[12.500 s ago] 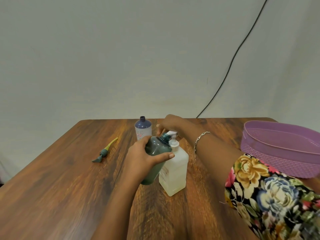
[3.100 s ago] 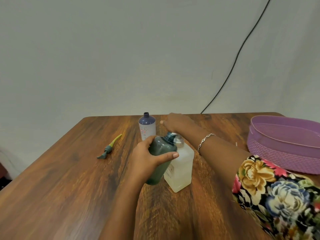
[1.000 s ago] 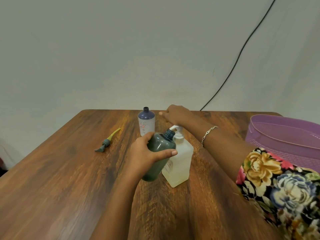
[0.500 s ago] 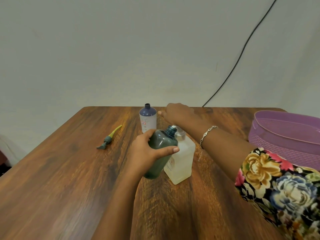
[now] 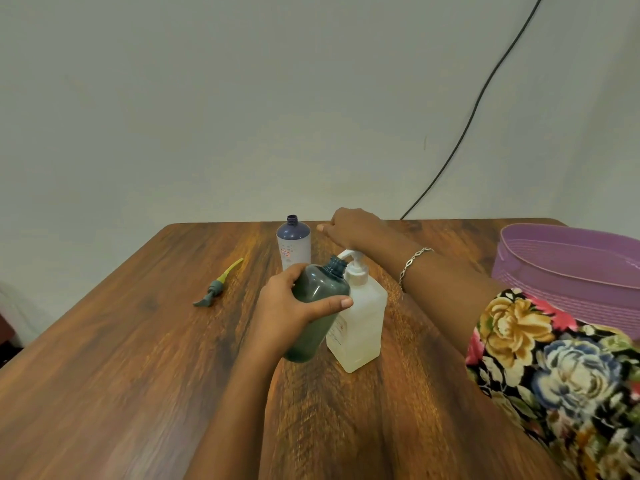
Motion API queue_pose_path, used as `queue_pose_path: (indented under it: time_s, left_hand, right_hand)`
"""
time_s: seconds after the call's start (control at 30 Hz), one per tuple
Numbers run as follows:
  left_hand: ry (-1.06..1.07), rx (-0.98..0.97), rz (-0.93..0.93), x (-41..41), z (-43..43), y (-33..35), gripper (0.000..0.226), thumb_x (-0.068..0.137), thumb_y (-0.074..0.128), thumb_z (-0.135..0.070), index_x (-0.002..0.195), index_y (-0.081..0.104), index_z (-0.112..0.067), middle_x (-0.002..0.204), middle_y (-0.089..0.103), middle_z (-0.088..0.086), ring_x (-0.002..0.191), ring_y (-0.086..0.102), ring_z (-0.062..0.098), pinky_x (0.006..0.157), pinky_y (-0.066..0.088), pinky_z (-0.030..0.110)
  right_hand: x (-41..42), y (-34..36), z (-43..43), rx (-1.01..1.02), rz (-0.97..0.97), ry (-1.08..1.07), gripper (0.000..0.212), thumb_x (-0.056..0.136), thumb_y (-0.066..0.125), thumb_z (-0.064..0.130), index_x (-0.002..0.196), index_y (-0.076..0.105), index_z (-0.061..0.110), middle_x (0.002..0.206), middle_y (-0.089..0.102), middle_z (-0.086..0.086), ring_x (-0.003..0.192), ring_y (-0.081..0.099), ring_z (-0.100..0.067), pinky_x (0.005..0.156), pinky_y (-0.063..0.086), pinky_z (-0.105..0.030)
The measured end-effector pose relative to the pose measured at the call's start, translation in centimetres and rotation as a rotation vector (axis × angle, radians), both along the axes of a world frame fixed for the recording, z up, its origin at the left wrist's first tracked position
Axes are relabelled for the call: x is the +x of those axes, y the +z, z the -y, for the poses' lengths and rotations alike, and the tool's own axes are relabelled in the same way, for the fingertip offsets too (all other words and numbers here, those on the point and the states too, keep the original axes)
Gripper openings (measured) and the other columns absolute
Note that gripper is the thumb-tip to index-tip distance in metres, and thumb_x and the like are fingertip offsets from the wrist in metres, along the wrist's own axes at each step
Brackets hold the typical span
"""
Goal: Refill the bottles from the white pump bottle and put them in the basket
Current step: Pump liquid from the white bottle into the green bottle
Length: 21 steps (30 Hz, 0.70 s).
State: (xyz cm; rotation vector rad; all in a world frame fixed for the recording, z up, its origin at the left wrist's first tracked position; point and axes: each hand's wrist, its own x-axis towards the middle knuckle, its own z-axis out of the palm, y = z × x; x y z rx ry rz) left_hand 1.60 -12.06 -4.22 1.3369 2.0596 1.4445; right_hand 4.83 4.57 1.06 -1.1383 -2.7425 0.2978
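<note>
The white pump bottle (image 5: 360, 323) stands mid-table. My right hand (image 5: 353, 228) lies curled over its pump head, and the white nozzle (image 5: 344, 253) sticks out to the left below my fingers. My left hand (image 5: 287, 310) grips a dark green bottle (image 5: 317, 306), tilted against the white bottle's left side with its open neck right under the nozzle. Behind them a second bottle (image 5: 293, 242), purple on top and white below, stands upright with no cap. The purple basket (image 5: 571, 268) sits at the table's right edge.
A green and yellow pump top (image 5: 217, 285) lies loose on the wooden table (image 5: 121, 358) to the left. A black cable (image 5: 467, 123) runs down the wall behind. My floral sleeve (image 5: 554, 368) fills the lower right.
The pump head has come up with my right hand since half a second ago, when it was pressed down. The green bottle stays held at the nozzle.
</note>
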Motion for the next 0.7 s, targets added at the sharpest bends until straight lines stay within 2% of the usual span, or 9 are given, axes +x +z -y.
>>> queue_pose_path:
  time_s: [0.07,0.13,0.2,0.27,0.33,0.43,0.5,0.63,0.7]
  left_hand:
    - [-0.008,-0.014,0.0,0.2,-0.2,-0.2,0.095,0.043,0.063,-0.063,0.127,0.051,-0.019,0.113,0.055,-0.007,0.103,0.053,0.014,0.072,0.043,0.015]
    - [-0.012,-0.015,-0.002,0.1,-0.2,-0.6,0.099,0.042,0.062,-0.065,0.127,0.052,-0.017,0.117,0.058,-0.003,0.105,0.055,0.017,0.075,0.046,0.018]
    - [-0.009,-0.011,0.003,-0.1,0.0,-0.8,0.1,0.041,0.062,-0.065,0.128,0.051,-0.017,0.118,0.058,-0.001,0.106,0.055,0.017,0.074,0.045,0.017]
    - [-0.008,-0.012,0.011,-0.1,0.1,-0.7,0.096,0.044,0.063,-0.06,0.129,0.05,-0.017,0.116,0.056,-0.003,0.104,0.053,0.015,0.071,0.042,0.013]
    - [-0.011,-0.008,0.01,-0.1,0.0,-0.6,0.092,0.046,0.064,-0.058,0.128,0.051,-0.018,0.114,0.056,-0.005,0.101,0.053,0.012,0.068,0.04,0.011]
    - [-0.016,0.004,0.006,-0.2,-0.1,-0.4,0.09,0.045,0.065,-0.059,0.123,0.055,-0.017,0.109,0.059,-0.006,0.094,0.054,0.008,0.067,0.04,0.012]
    - [-0.009,0.015,0.005,-0.3,0.0,-0.3,0.088,0.044,0.066,-0.06,0.121,0.056,-0.018,0.106,0.059,-0.008,0.092,0.054,0.005,0.066,0.04,0.013]
    - [-0.001,0.021,-0.006,-0.2,-0.1,-0.2,0.086,0.045,0.066,-0.059,0.12,0.056,-0.018,0.107,0.059,-0.007,0.096,0.056,0.011,0.068,0.042,0.014]
    - [0.0,0.004,-0.007,-0.2,-0.1,-0.2,0.09,0.046,0.066,-0.061,0.124,0.054,-0.018,0.113,0.058,-0.004,0.102,0.055,0.014,0.071,0.043,0.015]
  right_hand:
    - [0.1,-0.3,0.3,0.044,0.019,-0.006,0.039,0.099,0.036,0.043,0.098,0.055,0.009,0.104,0.059,-0.009,0.096,0.056,-0.026,0.079,0.042,-0.033]
    - [-0.1,-0.7,0.6,0.07,0.037,-0.007,0.041,0.098,0.036,0.043,0.111,0.055,0.009,0.112,0.06,-0.009,0.103,0.057,-0.028,0.087,0.045,-0.036]
    - [-0.4,-1.0,0.7,0.068,0.052,-0.009,0.04,0.097,0.037,0.044,0.11,0.055,0.011,0.113,0.06,-0.01,0.104,0.056,-0.029,0.092,0.044,-0.043]
    - [-0.4,-1.1,0.6,0.049,0.054,-0.003,0.04,0.097,0.038,0.044,0.107,0.056,0.01,0.106,0.06,-0.008,0.102,0.056,-0.028,0.091,0.045,-0.042]
    - [-0.1,-0.8,0.2,0.025,0.025,0.012,0.04,0.097,0.038,0.044,0.088,0.054,0.008,0.086,0.055,-0.002,0.091,0.055,-0.025,0.081,0.045,-0.035]
    - [0.3,-0.1,-0.4,-0.001,-0.007,0.037,0.045,0.097,0.04,0.043,0.062,0.032,0.016,0.064,0.038,0.002,0.062,0.043,-0.016,0.056,0.033,-0.026]
    - [0.2,0.2,-0.4,-0.017,-0.01,0.048,0.046,0.098,0.04,0.042,0.06,0.028,0.017,0.062,0.036,0.002,0.061,0.041,-0.016,0.052,0.029,-0.025]
    - [0.2,0.2,-0.1,-0.028,-0.026,0.048,0.043,0.098,0.039,0.041,0.065,0.038,0.014,0.068,0.043,0.001,0.079,0.048,-0.021,0.068,0.035,-0.029]
    - [0.3,0.1,0.2,-0.01,-0.022,0.03,0.04,0.099,0.038,0.042,0.087,0.053,0.007,0.083,0.053,-0.002,0.088,0.052,-0.023,0.071,0.037,-0.03]
